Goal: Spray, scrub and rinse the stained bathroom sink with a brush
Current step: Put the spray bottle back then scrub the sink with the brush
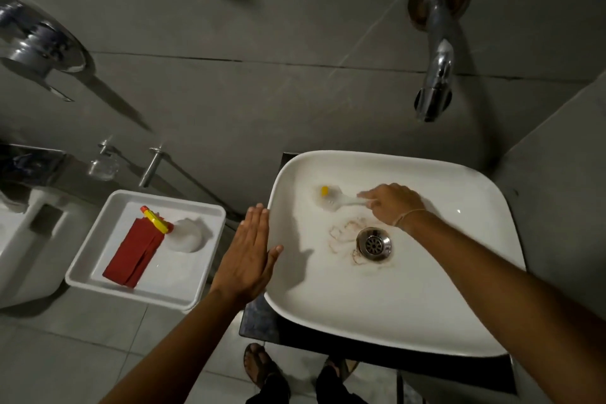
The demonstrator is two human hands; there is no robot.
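Observation:
A white square sink (442, 298) fills the right half of the view, with brown stains (344, 234) ringing the metal drain (373, 244). My right hand (392, 205) is inside the basin, closed around the handle of a white brush (331, 202) whose head, with a yellow spot, rests against the far left of the bowl. My left hand (249, 257) lies flat with fingers straight on the sink's left rim, thumb over the edge, holding nothing. A red spray bottle (134, 249) with a yellow and red nozzle lies in a white tray (108, 207) to the left.
A chrome wall faucet (436, 75) hangs above the sink's back edge, no water running. A white cloth or cap (187, 236) sits in the tray beside the bottle. A toilet (19, 239) stands at far left. Wall fittings (154, 164) and my sandalled feet (259, 364) are visible.

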